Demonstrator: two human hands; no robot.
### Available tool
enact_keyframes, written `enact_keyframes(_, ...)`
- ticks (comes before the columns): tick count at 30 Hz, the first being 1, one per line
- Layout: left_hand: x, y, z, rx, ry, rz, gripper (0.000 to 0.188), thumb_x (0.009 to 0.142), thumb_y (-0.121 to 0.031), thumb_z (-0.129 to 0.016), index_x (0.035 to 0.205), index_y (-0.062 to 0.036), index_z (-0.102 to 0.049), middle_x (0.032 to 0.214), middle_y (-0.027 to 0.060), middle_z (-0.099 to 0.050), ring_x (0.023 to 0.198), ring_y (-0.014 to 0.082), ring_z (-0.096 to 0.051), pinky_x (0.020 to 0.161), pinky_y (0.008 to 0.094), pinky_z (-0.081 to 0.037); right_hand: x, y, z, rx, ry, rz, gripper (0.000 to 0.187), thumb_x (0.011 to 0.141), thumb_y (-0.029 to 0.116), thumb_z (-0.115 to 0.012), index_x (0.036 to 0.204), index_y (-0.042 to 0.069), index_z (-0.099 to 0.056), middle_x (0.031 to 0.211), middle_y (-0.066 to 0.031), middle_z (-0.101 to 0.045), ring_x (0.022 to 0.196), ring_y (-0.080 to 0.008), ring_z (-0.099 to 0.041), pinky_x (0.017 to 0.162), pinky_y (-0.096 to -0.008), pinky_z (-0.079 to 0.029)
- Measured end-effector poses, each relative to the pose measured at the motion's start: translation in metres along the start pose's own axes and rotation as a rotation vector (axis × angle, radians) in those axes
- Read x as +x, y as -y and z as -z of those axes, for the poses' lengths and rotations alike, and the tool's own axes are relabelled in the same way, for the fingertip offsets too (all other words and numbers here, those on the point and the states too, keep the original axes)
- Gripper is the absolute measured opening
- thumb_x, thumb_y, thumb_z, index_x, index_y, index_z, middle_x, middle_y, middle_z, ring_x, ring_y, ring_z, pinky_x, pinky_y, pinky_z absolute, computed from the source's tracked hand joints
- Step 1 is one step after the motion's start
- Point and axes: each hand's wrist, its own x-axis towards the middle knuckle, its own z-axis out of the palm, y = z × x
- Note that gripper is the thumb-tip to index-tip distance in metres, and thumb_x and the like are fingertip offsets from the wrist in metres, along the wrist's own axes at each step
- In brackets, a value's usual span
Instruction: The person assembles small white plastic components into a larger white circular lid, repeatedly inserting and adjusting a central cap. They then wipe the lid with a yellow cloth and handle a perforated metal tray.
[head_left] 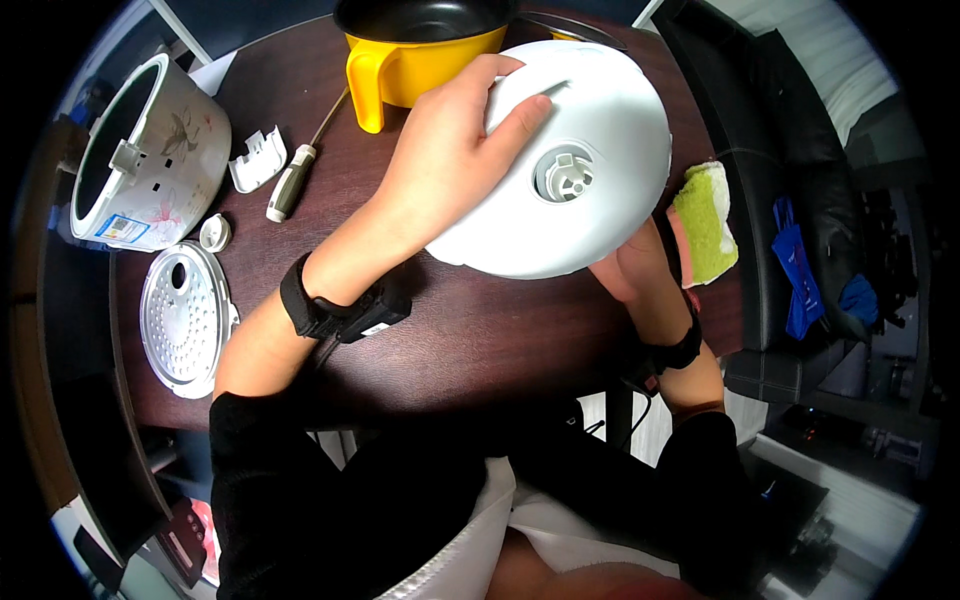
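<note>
1. White round lid point(600, 130): held above the table point(470, 330), right of centre.
2. Left hand point(455, 135): gripping the lid's left side, thumb on top.
3. Right hand point(630, 265): beneath the near right edge; finger state cannot be told.
4. Screwdriver point(292, 184): far left.

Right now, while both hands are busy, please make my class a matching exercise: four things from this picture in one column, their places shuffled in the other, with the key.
Things
1. White lid
2. Screwdriver
3. Green cloth
4. Perforated disc

Places
A. Near the right edge of the table
B. Below the flowered container, at the left
C. Gripped by the left hand, with the right hand at its lower edge
D. Just right of the white bracket

Right pairs: 1-C, 2-D, 3-A, 4-B
</note>
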Motion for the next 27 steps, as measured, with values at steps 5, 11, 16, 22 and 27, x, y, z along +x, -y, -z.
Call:
enact_keyframes(5, 0.0, 0.003, -0.002, 0.009, 0.018, -0.021, 0.037, 0.093, -0.028, -0.06, 0.117, 0.0011, -0.055, 0.09, 0.0127, -0.067, 0.077, 0.0147, -0.064, 0.068, 0.0272, -0.05, -0.002, -0.001, -0.005, -0.104, -0.028, -0.012, 0.048, 0.096, 0.025, -0.053, 0.135, 0.001, -0.038, 0.132, -0.0112, -0.048, 0.121, -0.0216, -0.051, 0.102, -0.0405, -0.043)
enact_keyframes(11, -0.001, 0.003, -0.002, 0.079, -0.013, -0.056, 0.037, 0.093, -0.027, -0.06, 0.116, 0.0012, -0.055, 0.084, 0.0144, -0.067, 0.073, 0.0185, -0.065, 0.066, 0.0288, -0.05, -0.002, -0.007, -0.001, -0.019, 0.034, 0.002, 0.048, 0.095, 0.018, -0.056, 0.135, 0.001, -0.037, 0.133, -0.0113, -0.048, 0.12, -0.022, -0.051, 0.102, -0.0413, -0.043)
enact_keyframes(16, -0.003, 0.003, -0.004, 0.154, -0.024, -0.091, 0.034, 0.093, -0.025, -0.059, 0.113, 0.001, -0.055, 0.081, 0.0177, -0.065, 0.073, 0.0266, -0.067, 0.066, 0.0321, -0.05, -0.004, -0.006, 0.001, -0.078, -0.005, 0.025, 0.046, 0.094, 0.011, -0.055, 0.135, 0.002, -0.037, 0.133, -0.011, -0.047, 0.121, -0.0231, -0.05, 0.102, -0.0412, -0.043)
enact_keyframes(22, -0.005, 0.003, -0.007, 0.23, -0.011, -0.056, 0.031, 0.093, -0.024, -0.057, 0.113, -0.0003, -0.055, 0.082, 0.0196, -0.065, 0.075, 0.032, -0.066, 0.067, 0.0363, -0.051, -0.006, -0.01, 0.01, -0.039, 0.063, 0.052, 0.044, 0.092, 0.005, -0.055, 0.134, 0.002, -0.039, 0.133, -0.0111, -0.048, 0.121, -0.0234, -0.05, 0.103, -0.0419, -0.041)
enact_keyframes(27, -0.009, 0.002, -0.01, 0.286, -0.011, 0.018, 0.033, 0.094, -0.027, -0.056, 0.112, 0.0001, -0.054, 0.084, 0.0202, -0.065, 0.077, 0.0345, -0.066, 0.067, 0.0395, -0.051, -0.005, -0.01, 0.014, 0.035, 0.039, -0.014, 0.042, 0.092, 0.005, -0.054, 0.132, 0.001, -0.042, 0.132, -0.0108, -0.049, 0.12, -0.0232, -0.051, 0.104, -0.0419, -0.04)
